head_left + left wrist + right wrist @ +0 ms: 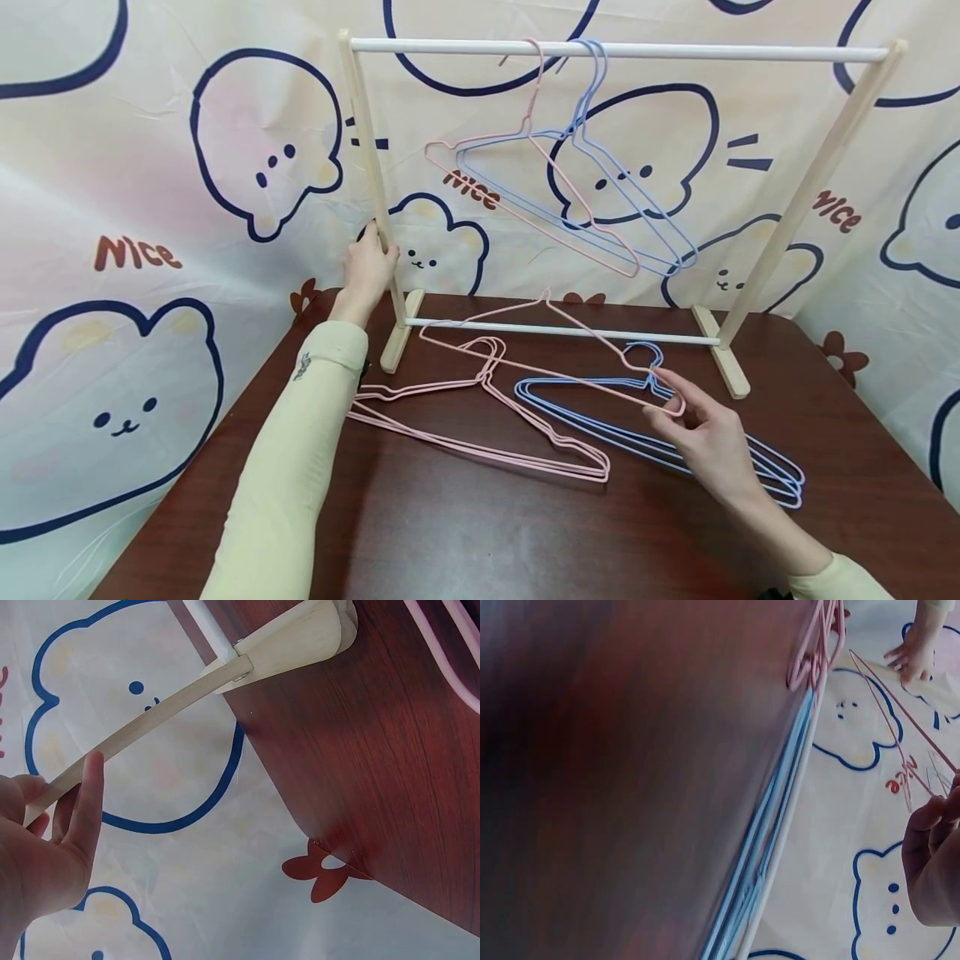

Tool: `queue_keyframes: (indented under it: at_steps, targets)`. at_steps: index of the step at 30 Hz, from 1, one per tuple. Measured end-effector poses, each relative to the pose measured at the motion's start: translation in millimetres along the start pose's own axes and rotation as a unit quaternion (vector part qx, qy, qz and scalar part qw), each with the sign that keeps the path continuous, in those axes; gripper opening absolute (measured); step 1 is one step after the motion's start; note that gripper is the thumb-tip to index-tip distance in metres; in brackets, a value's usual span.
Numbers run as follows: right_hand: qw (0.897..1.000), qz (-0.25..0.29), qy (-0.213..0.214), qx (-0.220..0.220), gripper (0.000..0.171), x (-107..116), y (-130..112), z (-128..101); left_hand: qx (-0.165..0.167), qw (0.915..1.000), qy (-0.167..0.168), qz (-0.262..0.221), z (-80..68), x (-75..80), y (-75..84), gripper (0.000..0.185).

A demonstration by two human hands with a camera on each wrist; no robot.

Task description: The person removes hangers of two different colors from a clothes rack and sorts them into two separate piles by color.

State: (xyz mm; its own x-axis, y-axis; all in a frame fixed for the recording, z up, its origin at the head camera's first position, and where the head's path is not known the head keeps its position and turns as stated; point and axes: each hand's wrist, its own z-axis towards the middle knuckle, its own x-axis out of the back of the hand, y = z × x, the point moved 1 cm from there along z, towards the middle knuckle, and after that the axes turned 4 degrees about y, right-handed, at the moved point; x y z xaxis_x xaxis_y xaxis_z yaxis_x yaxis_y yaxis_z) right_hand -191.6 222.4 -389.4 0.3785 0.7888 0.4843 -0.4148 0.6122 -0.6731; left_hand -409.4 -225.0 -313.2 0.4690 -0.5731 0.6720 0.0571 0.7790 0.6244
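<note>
Along the upper bar (720,52), free stretches lie on both sides of the hung pink hanger (528,123) and blue hangers (576,129), the longer one reaching to the right upright (813,196); a hand could pass there. Lower down, the held pink hanger (551,375) slants across the way in (its hook shows just above the lower bar (600,334)). The left hand (371,265) blocks part of the left upright (367,150). A pink stack (486,375) and blue stack (649,382) obstruct the table (480,542), leaving room nearer the front.

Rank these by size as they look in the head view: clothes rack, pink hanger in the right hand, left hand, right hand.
1. Clothes rack
2. Held pink hanger
3. Right hand and left hand: unranked; the right looks nearer the camera, so unsure.
</note>
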Motion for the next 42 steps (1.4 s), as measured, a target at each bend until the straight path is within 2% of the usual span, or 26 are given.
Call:
queue_keyframes:
  at_steps: [8, 13, 20, 24, 29, 32, 37, 42]
  targets:
    - [0.997, 0.068, -0.043, 0.0, 0.049, -14.8, -8.1, -10.8, -0.002, 1.0, -0.001, -0.004, -0.4, 0.3, 0.0, 0.046]
    - [0.989, 0.112, -0.091, -0.039, 0.044, -22.8, -11.6, -15.8, 0.0, 1.0, 0.0, -0.001, -0.2, 0.1, -0.5, 0.047]
    - [0.974, 0.14, -0.147, -0.103, 0.043, -33.5, -8.4, -21.3, -0.003, 1.0, -0.001, -0.002, -0.5, 0.4, -0.2, 0.045]
    - [0.955, 0.152, -0.204, -0.152, 0.046, -36.5, -4.7, -20.4, -0.003, 1.0, 0.0, -0.001, -1.4, 0.9, 0.5, 0.043]
    - [0.925, 0.141, -0.299, -0.189, 0.054, -37.8, 2.5, -18.7, 0.001, 1.0, -0.004, -0.002, -1.2, 1.1, 1.1, 0.043]
    - [0.915, 0.119, -0.338, -0.184, 0.055, -37.4, 6.2, -18.9, 0.003, 1.0, -0.006, -0.001, -1.2, 1.4, 1.2, 0.043]
    - [0.914, 0.053, -0.368, -0.164, 0.054, -37.0, 7.9, -18.6, -0.003, 1.0, 0.002, 0.006, -1.3, 1.9, 1.2, 0.039]
    - [0.923, -0.067, -0.356, -0.126, 0.045, -38.7, 2.2, -19.9, -0.009, 0.9999, 0.006, 0.006, -1.9, 2.6, 2.2, 0.038]
